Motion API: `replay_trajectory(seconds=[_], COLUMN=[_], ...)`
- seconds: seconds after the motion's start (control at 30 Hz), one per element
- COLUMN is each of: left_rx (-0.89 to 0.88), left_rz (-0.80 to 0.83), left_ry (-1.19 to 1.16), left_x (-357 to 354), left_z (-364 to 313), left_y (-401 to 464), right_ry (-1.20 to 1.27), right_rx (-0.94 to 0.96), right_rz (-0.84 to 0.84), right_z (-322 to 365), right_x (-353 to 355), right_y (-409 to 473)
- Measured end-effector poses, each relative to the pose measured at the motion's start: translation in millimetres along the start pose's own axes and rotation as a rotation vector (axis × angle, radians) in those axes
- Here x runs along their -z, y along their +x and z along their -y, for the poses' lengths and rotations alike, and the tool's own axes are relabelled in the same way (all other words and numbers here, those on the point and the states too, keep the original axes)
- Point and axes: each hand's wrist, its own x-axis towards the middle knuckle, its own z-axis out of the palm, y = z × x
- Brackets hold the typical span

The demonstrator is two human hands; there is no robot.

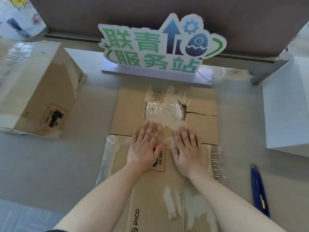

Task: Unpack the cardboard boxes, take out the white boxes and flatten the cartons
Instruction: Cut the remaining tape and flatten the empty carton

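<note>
Two bare hands press flat on a collapsed cardboard carton [167,131] at the centre of the frame, on a grey table [66,156]. The left hand [143,148] lies palm-down with fingers straight and slightly spread, partly covering a red-bordered "UN 3481" label [159,158]; the right hand [188,151] lies just beside it, fingers likewise extended, grasping nothing. Above the fingertips, a crumpled patch of clear packing tape [164,113] sticks to the carton where its flaps meet, and a split runs from it toward the right edge. The word "PICO" is printed on the near panel at lower centre.

At the left of the frame a second cardboard carton [41,91] rests on the table, not yet flattened, bearing a similar label; its open side seems to face the camera, though the wide-angle view makes this uncertain. A white box [287,104] stands at the right edge, well apart from the hands. A blue utility knife [260,190] lies at lower right, near the flattened carton. A cut-out sign [158,46] with green Chinese characters stands at upper centre.
</note>
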Motion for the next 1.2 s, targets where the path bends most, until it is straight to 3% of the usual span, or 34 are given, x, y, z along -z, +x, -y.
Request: replay_trajectory(seconds=[0.3,0.67,0.83,1.2], left_rx=[-0.152,-0.154,-0.167,-0.127], left_rz=[0.029,0.060,-0.006,0.066], left_ry=[0.029,0.060,0.001,0.065], left_x=[5,5,-7,-13], left_z=[38,38,37,36], left_y=[-26,-27,-80,-101], right_ry=[0.053,0.026,0.013,0.015], right_rx=[-0.042,-0.125,-0.083,-0.122], right_rz=[-0.046,-0.047,-0.038,0.026], right_z=[27,38,52,60], right_x=[-10,-18,-27,-37], right_y=[-44,-44,-89,-109])
